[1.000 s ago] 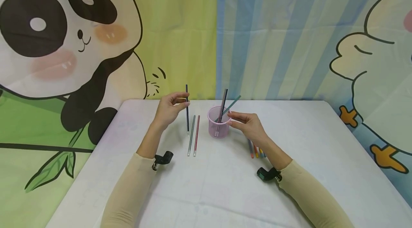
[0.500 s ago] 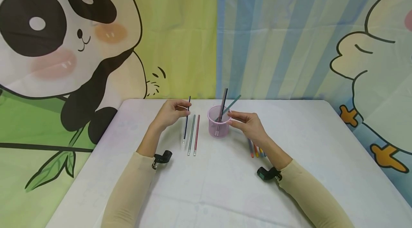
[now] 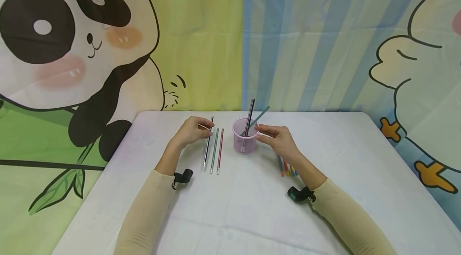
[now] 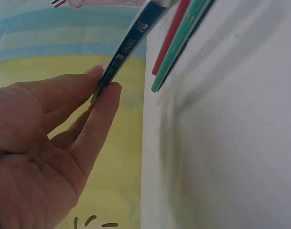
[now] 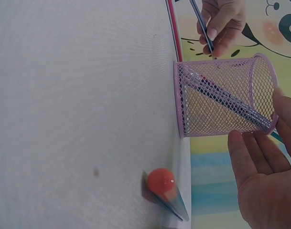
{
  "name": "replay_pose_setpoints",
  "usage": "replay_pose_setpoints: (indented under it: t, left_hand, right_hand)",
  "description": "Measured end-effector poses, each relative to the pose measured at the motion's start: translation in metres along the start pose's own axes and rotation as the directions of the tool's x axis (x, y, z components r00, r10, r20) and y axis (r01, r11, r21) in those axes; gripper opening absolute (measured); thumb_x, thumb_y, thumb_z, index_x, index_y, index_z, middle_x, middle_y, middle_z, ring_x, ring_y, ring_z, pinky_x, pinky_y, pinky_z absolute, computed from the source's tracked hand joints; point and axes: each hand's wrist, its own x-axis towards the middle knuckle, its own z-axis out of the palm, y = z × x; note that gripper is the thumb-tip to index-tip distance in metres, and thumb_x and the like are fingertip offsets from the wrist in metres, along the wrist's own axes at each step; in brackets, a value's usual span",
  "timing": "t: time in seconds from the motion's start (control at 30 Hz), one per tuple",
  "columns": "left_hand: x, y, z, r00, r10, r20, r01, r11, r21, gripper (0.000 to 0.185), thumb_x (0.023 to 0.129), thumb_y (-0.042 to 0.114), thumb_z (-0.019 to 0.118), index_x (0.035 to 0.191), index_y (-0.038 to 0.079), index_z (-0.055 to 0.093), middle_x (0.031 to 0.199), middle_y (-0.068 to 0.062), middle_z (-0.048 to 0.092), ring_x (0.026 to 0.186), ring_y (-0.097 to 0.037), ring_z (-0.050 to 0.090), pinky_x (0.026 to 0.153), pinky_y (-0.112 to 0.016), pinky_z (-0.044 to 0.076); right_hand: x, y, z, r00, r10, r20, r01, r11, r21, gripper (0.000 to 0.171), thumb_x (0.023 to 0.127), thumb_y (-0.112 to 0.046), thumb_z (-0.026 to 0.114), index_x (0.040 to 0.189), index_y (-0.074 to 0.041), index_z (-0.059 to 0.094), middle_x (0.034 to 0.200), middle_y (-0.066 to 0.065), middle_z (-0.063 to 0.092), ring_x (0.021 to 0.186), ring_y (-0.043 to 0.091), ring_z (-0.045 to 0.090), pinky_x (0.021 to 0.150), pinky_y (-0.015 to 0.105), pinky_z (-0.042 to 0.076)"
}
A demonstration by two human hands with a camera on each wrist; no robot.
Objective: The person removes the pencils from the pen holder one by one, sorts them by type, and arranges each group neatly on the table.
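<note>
Pinching a dark blue pencil (image 3: 207,141) near its upper end, the left hand (image 3: 191,131) has it slanted at mid-frame, lower tip near the white table (image 3: 342,159), just left of the green pencil (image 3: 214,150) and red pencil (image 3: 219,150). Judged step: laying it beside them; releasing would need it flat and parallel. The right hand (image 3: 277,139) rests straight fingers against the pink mesh cup (image 3: 245,141), steadying it.
</note>
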Motion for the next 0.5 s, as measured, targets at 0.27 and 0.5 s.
replay_pose_setpoints:
  t: [0.27, 0.5]
  left_hand:
    - [0.002, -0.002, 0.005, 0.999, -0.035, 0.041, 0.037, 0.998, -0.052, 0.035, 0.092, -0.002, 0.075, 0.126, -0.006, 0.069, 0.125, -0.028, 0.067, 0.096, -0.023, 0.071, 0.083, -0.032, 0.064]
    - [0.004, -0.011, 0.007, 0.997, -0.069, 0.045, 0.069, 0.998, -0.014, 0.033, 0.092, -0.001, 0.076, 0.124, -0.005, 0.071, 0.121, -0.023, 0.069, 0.090, -0.020, 0.071, 0.078, -0.031, 0.064]
  right_hand:
    - [0.000, 0.001, -0.001, 1.000, -0.002, -0.012, 0.002, 1.000, 0.031, 0.044, 0.092, -0.012, 0.080, 0.133, 0.000, 0.069, 0.141, 0.015, 0.066, 0.135, 0.026, 0.061, 0.098, 0.020, 0.055]
    - [0.002, 0.003, 0.000, 1.000, 0.004, -0.011, -0.004, 1.000, 0.016, 0.043, 0.091, -0.014, 0.081, 0.130, 0.000, 0.071, 0.142, 0.011, 0.066, 0.137, 0.026, 0.060, 0.099, 0.020, 0.055]
